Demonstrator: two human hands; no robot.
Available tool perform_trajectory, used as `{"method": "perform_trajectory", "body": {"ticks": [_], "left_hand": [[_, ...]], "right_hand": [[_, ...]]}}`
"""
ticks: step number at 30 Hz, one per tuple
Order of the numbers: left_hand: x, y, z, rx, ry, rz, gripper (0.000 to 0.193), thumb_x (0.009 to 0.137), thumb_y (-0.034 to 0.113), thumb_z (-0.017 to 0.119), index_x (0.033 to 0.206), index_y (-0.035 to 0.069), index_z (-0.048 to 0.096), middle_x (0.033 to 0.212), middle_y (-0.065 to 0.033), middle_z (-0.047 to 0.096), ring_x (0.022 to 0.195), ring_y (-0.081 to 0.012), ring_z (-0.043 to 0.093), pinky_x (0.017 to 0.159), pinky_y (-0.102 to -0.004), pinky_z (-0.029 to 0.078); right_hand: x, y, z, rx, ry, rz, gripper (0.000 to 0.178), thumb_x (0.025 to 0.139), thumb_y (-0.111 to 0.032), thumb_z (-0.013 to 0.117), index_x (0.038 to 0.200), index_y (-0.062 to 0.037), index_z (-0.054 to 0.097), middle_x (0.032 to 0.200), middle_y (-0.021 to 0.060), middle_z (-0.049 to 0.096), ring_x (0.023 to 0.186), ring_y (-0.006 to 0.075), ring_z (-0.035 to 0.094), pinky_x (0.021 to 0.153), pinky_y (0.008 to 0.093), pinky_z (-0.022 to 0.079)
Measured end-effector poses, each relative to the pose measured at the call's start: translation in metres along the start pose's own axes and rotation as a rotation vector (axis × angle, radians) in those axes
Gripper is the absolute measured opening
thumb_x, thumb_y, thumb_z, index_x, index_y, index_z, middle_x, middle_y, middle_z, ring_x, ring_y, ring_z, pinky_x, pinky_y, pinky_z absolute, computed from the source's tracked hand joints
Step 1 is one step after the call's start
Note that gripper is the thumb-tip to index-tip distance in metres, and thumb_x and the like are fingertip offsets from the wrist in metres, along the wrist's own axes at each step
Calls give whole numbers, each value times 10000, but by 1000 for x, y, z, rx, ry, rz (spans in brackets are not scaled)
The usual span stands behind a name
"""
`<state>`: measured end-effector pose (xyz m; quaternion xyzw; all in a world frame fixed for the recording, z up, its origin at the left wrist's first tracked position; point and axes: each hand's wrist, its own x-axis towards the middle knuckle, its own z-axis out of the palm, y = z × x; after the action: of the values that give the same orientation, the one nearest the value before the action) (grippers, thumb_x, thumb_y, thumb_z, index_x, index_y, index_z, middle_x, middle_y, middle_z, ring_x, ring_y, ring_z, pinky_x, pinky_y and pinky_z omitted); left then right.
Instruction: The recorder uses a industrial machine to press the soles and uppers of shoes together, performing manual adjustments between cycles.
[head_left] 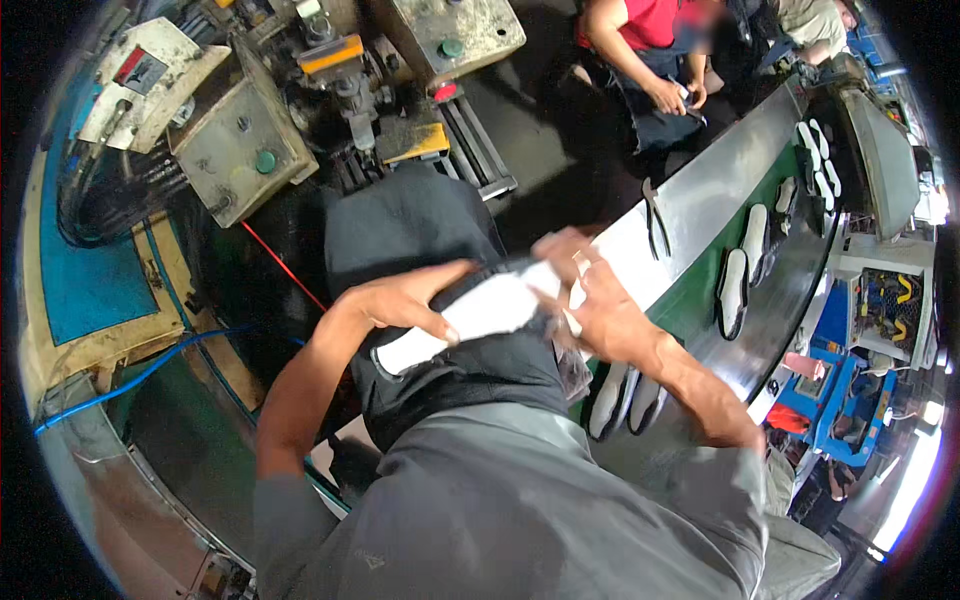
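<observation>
Shoe piece with a dark rim and a white, sole-shaped face lies across the black-clad lap, white face up. Work on it seems midway: the white face is in place, but what remains cannot be told. Its long axis slants from lower left to upper right, narrower end lower left. The left hand has its grip closed on it, thumb on white; the right hand, blurred, is at the other end, its grip unclear. Rightward, metal pliers rest on a silvery metal counter, near similar white-faced pieces.
</observation>
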<state>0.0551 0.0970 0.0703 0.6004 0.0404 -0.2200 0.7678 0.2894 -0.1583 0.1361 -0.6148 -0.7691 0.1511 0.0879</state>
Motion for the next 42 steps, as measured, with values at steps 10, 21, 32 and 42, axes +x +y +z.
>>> {"method": "perform_trajectory", "body": {"ticks": [10,21,32,42], "left_hand": [[-27,-63,-77,-480,720,413,579,967,87,750,1507,-3,562,1523,-147,597,1362,-243,624,1106,-401,539],[9,-122,-99,746,1560,209,274,846,-58,689,1113,-10,729,1278,-192,645,1142,-398,664,975,-466,558],[-13,-137,-105,615,1665,323,287,819,-108,665,1087,-17,712,1245,-191,656,1097,-380,670,921,-429,572],[-16,-122,-105,628,1659,278,293,791,-132,642,1049,-7,702,1214,-179,660,1098,-381,671,917,-430,576]], "right_hand": [[40,-53,-53,346,-195,69,723,851,-362,861,1538,-299,643,1717,347,280,1344,508,588,1043,561,576],[313,15,-122,-126,580,156,699,895,-413,804,1559,-318,606,1659,389,327,1369,597,519,1152,609,474],[410,14,-79,-216,504,399,837,898,-454,804,1653,-324,464,1688,434,206,1298,628,527,1125,636,481],[414,18,-59,-191,651,130,873,869,-283,838,1633,-99,459,1655,476,217,1565,645,197,1287,645,261]]}}
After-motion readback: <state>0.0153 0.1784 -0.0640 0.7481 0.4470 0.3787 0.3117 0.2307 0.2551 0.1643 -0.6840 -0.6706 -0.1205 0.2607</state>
